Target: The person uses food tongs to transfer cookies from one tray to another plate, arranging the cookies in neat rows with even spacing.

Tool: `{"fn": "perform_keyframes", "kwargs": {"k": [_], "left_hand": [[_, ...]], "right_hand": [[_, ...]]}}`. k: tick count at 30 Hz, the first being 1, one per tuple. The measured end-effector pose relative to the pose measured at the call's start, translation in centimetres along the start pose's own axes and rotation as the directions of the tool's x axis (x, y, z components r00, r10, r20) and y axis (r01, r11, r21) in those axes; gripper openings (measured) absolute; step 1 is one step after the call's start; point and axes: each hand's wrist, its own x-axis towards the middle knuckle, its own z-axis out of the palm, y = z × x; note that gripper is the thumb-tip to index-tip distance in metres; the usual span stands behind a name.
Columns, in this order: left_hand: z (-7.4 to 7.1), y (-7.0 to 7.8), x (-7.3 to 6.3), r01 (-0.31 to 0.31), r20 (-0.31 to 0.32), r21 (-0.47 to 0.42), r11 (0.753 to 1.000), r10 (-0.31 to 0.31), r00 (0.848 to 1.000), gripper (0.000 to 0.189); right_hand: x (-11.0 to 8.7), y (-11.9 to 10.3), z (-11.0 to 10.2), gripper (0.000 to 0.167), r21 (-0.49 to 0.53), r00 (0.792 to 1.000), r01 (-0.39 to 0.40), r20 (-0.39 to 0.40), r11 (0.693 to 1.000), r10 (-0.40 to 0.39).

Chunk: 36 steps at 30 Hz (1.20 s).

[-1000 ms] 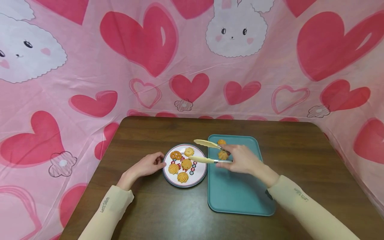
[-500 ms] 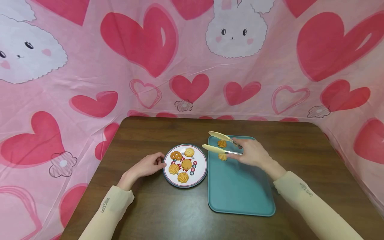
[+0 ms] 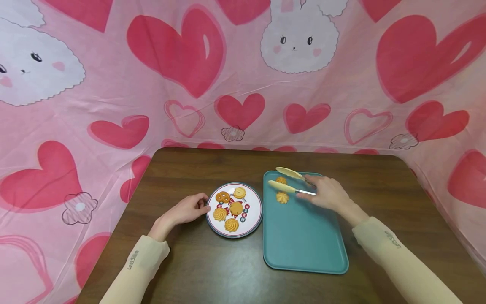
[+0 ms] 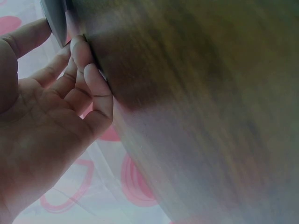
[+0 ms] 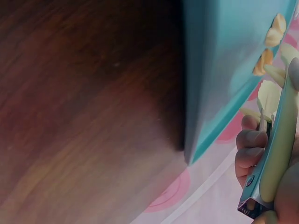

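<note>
My left hand pinches the left rim of a round white plate; the left wrist view has the thumb and fingertips at the plate's edge. A pretzel, swirled cookies and other round cookies lie on the plate. My right hand grips metal tongs with cream-coloured tips. The tongs are spread, with nothing between their tips, over the upper part of a teal tray. Below them on the tray lie a flower-shaped cookie and a swirled cookie, partly covered by the tongs.
Plate and tray stand close side by side on a dark wooden table. A pink cloth with hearts and rabbits hangs behind the table and along its sides.
My right hand has drawn the spread tongs from over the plate to the right, over the tray. The left hand and the plate have stayed put.
</note>
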Motion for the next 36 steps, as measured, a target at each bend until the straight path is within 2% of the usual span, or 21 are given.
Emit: {"fn": "perform_keyframes", "kwargs": {"k": [10, 17, 24, 36], "left_hand": [[0.0, 0.0, 0.1, -0.017, 0.000, 0.003, 1.000, 0.017, 1.000, 0.032], [0.1, -0.2, 0.1, -0.039, 0.004, 0.016, 0.999, 0.038, 0.999, 0.034], [0.1, -0.1, 0.0, -0.013, -0.002, 0.009, 1.000, 0.013, 1.000, 0.033], [0.1, -0.1, 0.0, -0.010, 0.000, 0.003, 1.000, 0.010, 1.000, 0.031]], "right_hand": [[-0.3, 0.9, 0.3, 0.082, -0.006, 0.999, -0.032, 0.007, 0.999, 0.032], [-0.6, 1.1, 0.4, 0.077, -0.005, 1.000, -0.013, 0.014, 1.000, 0.013], [-0.7, 1.1, 0.6, 0.077, -0.003, 1.000, -0.008, 0.027, 1.000, 0.009], [-0.9, 1.1, 0.8, 0.075, 0.029, 0.999, -0.040, 0.036, 0.999, 0.039]]}}
